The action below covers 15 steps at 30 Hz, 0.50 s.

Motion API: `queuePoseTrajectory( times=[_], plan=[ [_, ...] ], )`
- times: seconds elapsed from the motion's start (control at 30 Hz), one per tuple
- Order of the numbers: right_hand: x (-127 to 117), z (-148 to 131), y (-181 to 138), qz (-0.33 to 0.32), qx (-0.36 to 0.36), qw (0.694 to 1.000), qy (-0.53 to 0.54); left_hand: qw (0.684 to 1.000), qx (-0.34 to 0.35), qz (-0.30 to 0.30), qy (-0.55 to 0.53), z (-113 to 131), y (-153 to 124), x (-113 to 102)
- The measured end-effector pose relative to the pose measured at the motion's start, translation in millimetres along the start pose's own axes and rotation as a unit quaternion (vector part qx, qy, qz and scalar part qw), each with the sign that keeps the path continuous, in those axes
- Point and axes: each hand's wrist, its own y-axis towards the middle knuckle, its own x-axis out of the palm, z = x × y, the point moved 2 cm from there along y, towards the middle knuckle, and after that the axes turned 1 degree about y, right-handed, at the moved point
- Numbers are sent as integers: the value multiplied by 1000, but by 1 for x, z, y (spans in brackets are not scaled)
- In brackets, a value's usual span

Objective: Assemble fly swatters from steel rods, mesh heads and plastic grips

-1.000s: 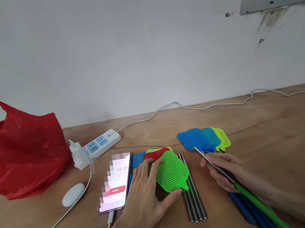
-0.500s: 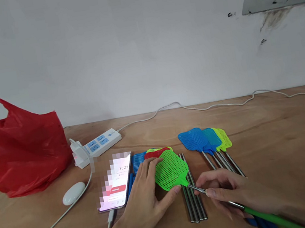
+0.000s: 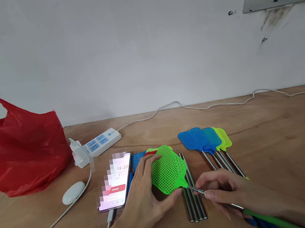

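One green swatter head point(image 3: 169, 171), well short of back edge of worktop point(image 3: 277, 136), gripped between left hand point(image 3: 142, 194) thumb and fingers; right hand point(image 3: 228, 190) pinching metal rod point(image 3: 195, 189), tip at head's neck.

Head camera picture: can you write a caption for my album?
Left hand holds a green swatter head; right hand holds a metal rod at the head's neck.

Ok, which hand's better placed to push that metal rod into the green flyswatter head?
Probably the right hand: it grips the metal rod, whose tip meets the neck of the green flyswatter head. The left hand holds that head by its edge.
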Motion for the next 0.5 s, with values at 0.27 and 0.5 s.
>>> queuePoseTrajectory(
  times=[0.27, 0.5],
  plan=[
    [0, 1, 1, 20, 6, 1000, -9, 1000, -2, 31, 4, 1, -4, 0],
    [4, 5, 3, -4, -35, 999, -3, 999, -13, 33, -8, 2, -3, 3]
  ],
)
